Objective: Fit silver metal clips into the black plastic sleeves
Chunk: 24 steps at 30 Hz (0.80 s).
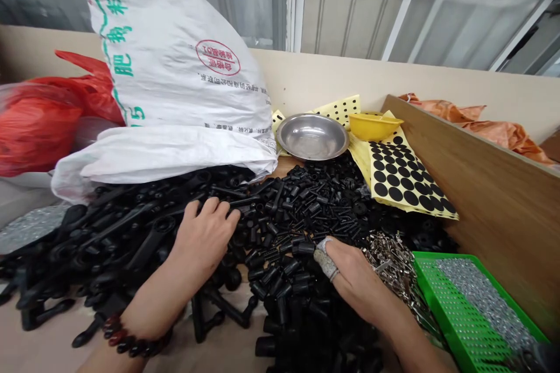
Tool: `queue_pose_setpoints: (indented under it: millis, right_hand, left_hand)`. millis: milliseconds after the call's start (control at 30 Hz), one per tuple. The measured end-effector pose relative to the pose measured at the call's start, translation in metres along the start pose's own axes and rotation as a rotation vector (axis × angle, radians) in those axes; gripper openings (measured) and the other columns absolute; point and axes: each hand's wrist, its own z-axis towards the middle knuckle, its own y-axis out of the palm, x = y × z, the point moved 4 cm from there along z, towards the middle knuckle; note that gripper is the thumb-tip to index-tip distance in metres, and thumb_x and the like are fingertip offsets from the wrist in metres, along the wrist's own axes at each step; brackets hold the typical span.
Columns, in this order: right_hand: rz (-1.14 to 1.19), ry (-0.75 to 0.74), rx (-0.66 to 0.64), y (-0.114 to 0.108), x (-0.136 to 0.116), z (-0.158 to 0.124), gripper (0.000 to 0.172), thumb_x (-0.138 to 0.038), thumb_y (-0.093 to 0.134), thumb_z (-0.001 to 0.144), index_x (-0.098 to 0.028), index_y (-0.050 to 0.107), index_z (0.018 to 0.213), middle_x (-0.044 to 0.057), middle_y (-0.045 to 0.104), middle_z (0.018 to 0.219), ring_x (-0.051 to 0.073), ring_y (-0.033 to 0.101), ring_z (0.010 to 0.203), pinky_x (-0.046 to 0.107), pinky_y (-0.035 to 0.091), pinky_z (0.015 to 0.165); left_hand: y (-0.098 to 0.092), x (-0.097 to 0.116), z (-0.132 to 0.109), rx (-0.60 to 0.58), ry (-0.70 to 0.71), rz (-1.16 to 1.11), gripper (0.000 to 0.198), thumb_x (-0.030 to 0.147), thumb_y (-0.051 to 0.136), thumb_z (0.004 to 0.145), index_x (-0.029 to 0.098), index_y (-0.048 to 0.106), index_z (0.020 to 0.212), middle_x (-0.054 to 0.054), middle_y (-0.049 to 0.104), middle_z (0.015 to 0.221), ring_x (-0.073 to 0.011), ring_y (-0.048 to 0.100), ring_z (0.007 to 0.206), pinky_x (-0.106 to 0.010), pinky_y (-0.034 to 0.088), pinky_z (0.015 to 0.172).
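My left hand [207,233] reaches over the pile of long black handle parts [126,227], its fingers bent down among them; the fingertips and anything under them are hidden. A beaded bracelet [131,341] circles that wrist. Further right, my right hand [345,265] has wrapped, closed fingers at the heap of short black cylinders [293,285]. Grey tape [324,259] covers some of its fingers. One black cylinder [304,247] lies right at those fingertips. Black screws [336,218] are spread just beyond.
Behind the parts stand a white sack [184,70], a steel bowl [312,137] and a yellow bowl [375,125]. Sheets of black round stickers [405,178] lie by a wooden board [494,204]. Metal pieces [391,262] and a green tray [455,306] are at right, red bags [39,122] at left.
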Motion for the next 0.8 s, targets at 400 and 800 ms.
queue_pose_setpoints:
  millis: [400, 800]
  right_hand:
    - [0.089, -0.166, -0.002, 0.004, -0.02, -0.012, 0.019, -0.005, 0.033, 0.082, -0.02, 0.041, 0.075, 0.003, 0.051, 0.08, 0.016, 0.046, 0.073, 0.027, 0.037, 0.068]
    - [0.217, 0.063, -0.027, 0.014, -0.009, -0.017, 0.022, -0.01, 0.03, 0.088, -0.021, 0.037, 0.071, -0.001, 0.051, 0.077, 0.014, 0.047, 0.071, 0.026, 0.035, 0.065]
  left_hand:
    - [-0.004, 0.073, -0.016, 0.005, 0.102, -1.137, 0.015, 0.014, 0.051, 0.085, 0.018, 0.066, 0.087, -0.002, 0.069, 0.08, -0.0155, 0.064, 0.075, -0.023, 0.048, 0.071]
    - [0.01, 0.09, -0.029, 0.302, 0.071, -1.185, 0.016, 0.008, 0.05, 0.083, 0.019, 0.062, 0.085, -0.005, 0.068, 0.083, -0.018, 0.063, 0.08, -0.028, 0.051, 0.072]
